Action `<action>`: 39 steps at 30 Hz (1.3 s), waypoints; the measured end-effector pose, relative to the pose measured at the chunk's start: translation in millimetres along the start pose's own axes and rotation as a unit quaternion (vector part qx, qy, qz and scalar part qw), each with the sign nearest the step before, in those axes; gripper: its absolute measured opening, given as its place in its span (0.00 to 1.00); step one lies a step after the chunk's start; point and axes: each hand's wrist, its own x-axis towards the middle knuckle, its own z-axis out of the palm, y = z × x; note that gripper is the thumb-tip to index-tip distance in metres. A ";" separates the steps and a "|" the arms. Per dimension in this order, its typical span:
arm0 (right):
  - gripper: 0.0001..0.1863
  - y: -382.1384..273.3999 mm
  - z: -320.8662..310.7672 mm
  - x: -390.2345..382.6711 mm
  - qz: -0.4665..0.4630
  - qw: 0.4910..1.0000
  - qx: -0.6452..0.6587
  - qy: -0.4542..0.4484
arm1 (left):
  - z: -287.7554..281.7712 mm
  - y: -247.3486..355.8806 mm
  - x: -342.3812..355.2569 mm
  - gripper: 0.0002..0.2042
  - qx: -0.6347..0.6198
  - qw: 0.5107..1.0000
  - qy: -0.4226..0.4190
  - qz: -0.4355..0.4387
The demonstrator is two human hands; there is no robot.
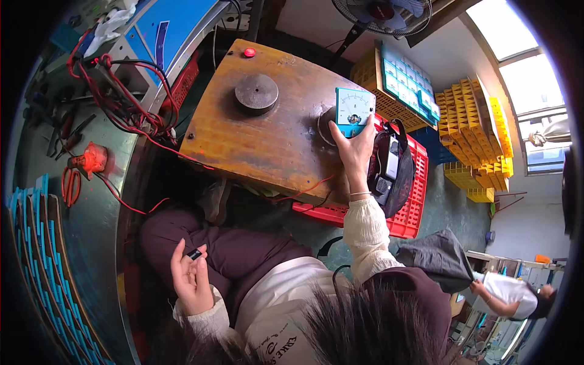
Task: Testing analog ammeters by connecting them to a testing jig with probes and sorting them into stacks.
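My right hand (354,149) grips an analog panel meter (354,104) with a white dial and teal casing, thumb on one side and fingers on the other. The meter is at the right side of a wooden table (237,143), over a round metal block (326,126) that it partly covers. A second round metal block (257,92) stands on the table farther left, near a red button (249,53). Above my lap, my left hand (193,281) is turned palm up. Its thumb and fingers pinch a small black piece (194,253) whose kind I cannot make out.
A metal bench (100,213) on the left bears red-handled pliers (70,185), tangled red wires (112,100) and racked teal pieces (45,255). Right of the table, a black bag (392,161) lies on a red crate (417,201). Yellow crates (465,121) and a fan (383,12) stand beyond. Another person (511,295) is at the lower right.
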 end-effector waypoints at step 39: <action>0.55 -87.8 37.6 31.8 -0.068 0.986 0.130 -0.074 | -18.0 -3.0 -1.5 0.24 0.010 0.999 0.033 -0.010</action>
